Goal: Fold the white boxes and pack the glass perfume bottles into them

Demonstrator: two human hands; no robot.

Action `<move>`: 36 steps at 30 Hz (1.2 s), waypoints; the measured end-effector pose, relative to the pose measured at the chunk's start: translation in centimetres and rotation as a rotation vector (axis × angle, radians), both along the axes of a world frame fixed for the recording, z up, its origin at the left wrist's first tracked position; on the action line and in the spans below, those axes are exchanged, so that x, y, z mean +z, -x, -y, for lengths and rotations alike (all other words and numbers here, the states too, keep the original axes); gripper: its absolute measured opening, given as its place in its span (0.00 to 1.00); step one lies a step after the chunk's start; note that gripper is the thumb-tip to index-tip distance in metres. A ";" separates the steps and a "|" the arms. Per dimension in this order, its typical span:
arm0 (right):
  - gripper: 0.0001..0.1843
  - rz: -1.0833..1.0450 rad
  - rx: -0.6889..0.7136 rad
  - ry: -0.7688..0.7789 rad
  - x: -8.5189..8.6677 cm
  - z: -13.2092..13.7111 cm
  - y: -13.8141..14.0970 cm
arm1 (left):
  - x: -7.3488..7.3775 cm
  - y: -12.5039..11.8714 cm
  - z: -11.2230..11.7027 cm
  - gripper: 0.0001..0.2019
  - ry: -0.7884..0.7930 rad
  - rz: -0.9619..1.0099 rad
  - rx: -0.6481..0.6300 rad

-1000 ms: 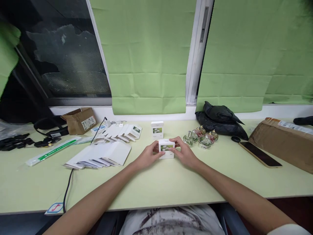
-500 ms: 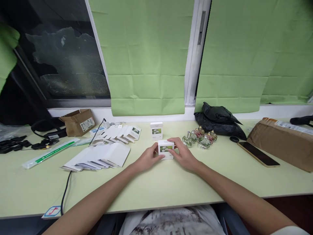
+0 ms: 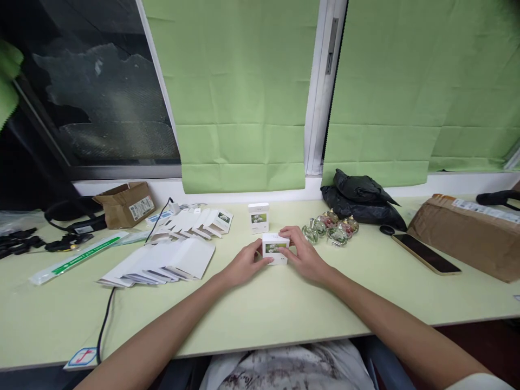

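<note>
A small white box with a flower picture (image 3: 275, 248) stands on the pale green table (image 3: 260, 309), gripped from both sides. My left hand (image 3: 244, 264) presses its left side with thumb and fingers. My right hand (image 3: 303, 258) wraps its right side and top edge. A second, matching white box (image 3: 259, 217) stands upright just behind it. Several round glass bottles (image 3: 331, 228) lie close to my right hand.
Flat white box blanks (image 3: 162, 260) fan out to the left, more folded ones (image 3: 203, 221) behind them. A black cable (image 3: 106, 314) runs to the front edge. A phone (image 3: 426, 254), a brown parcel (image 3: 467, 233), a black bag (image 3: 361, 197) and an open carton (image 3: 125, 203) also lie here.
Both hands keep hold of the box in the same place. The view has shifted slightly to the right; nothing on the table has moved.
</note>
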State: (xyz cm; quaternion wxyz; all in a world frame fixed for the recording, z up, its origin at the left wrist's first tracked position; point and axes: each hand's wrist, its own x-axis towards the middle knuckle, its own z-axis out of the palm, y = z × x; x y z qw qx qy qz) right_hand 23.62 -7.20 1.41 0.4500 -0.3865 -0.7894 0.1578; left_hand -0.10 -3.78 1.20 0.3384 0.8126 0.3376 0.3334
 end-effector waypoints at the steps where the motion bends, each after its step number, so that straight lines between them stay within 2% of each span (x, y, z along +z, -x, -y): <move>1: 0.14 -0.001 -0.007 -0.006 0.1 0.0 0.0 | 0.0 0.0 0.0 0.25 -0.007 -0.007 0.007; 8: 0.17 0.054 -0.048 -0.045 -0.6 -0.8 -0.1 | 0.0 0.0 0.2 0.23 -0.060 -0.043 0.025; 12: 0.22 0.106 -0.059 -0.002 0.0 -0.3 -0.1 | 0.1 0.0 0.2 0.23 -0.067 -0.045 0.024; 18: 0.23 0.187 -0.016 0.008 1.5 0.5 -0.1 | -0.2 0.0 0.0 0.23 -0.064 -0.043 0.022; 23: 0.18 0.337 0.014 0.003 3.2 0.2 -0.3 | -0.3 0.1 -0.1 0.23 -0.084 -0.032 0.024; 26: 0.17 0.470 0.022 0.002 4.9 -0.4 -0.4 | -0.4 0.1 -0.2 0.22 -0.090 -0.049 0.016; 29: 0.14 0.562 0.032 0.069 6.4 -1.2 -0.4 | -0.5 0.1 -0.4 0.21 -0.102 -0.093 0.041; 33: 0.14 0.609 0.076 0.140 7.8 -2.7 -0.5 | -0.5 0.2 -0.5 0.21 -0.085 -0.115 0.048; 36: 0.14 0.714 0.023 0.161 8.6 -3.9 -0.6 | -0.3 0.3 -0.5 0.24 -0.070 -0.062 0.076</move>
